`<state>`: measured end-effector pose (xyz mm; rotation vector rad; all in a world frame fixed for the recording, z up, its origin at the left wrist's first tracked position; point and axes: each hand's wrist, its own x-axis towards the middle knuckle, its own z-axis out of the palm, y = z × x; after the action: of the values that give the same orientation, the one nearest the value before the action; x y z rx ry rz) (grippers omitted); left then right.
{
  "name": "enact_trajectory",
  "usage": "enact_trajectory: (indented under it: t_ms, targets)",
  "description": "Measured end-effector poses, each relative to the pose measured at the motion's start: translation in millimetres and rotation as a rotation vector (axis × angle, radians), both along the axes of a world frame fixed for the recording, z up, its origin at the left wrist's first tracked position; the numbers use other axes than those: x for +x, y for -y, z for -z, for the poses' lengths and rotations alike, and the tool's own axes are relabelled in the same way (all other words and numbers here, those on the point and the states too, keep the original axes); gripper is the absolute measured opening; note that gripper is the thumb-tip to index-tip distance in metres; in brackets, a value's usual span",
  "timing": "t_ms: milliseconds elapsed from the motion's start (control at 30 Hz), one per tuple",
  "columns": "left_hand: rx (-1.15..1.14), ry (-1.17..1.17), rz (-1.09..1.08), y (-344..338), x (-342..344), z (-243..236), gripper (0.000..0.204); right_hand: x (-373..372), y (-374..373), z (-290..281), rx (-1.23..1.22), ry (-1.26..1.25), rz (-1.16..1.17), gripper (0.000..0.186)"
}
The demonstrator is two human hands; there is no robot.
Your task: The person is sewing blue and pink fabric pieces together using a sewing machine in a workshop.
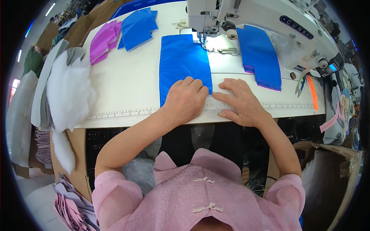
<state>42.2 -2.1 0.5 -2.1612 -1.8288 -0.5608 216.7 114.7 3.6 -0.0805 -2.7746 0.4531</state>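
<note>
A blue textured fabric piece [185, 63] lies flat on the white sewing table, its upper right part beneath the lit needle and presser foot of a sewing machine [204, 36]. My left hand [185, 99] rests on the near end of the fabric, fingers curled and closed on it; the fingertips are hidden. Beside it my right hand [243, 101] has its fingers apart and holds nothing. Its index fingertip reaches close to the fabric's near right corner; whether it touches cannot be told.
Blue cut pieces [260, 57] are stacked right of the needle. Blue [138, 29] and magenta pieces [104, 42] lie far left. Small snips [300, 85] and an orange strip [312, 93] are at the right. White wadding [68, 88] hangs over the left edge. A ruler strip [127, 113] runs along the front.
</note>
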Motion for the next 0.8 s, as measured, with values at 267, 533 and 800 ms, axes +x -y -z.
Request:
enact_trajectory:
  t_ms: [267, 533, 800]
  targets:
    - [0.089, -0.096, 0.035, 0, -3, 4, 0.006, -2, 0, 0, 0.005, -0.020, -0.004, 0.045]
    - [0.104, 0.098, 0.016, -4, -5, 7, 0.002, -4, 0, 6, 0.083, 0.034, 0.014, 0.049]
    - [0.069, 0.112, -0.061, -1, -3, 7, 0.012, -8, -2, 16, 0.187, -0.063, 0.074, 0.042]
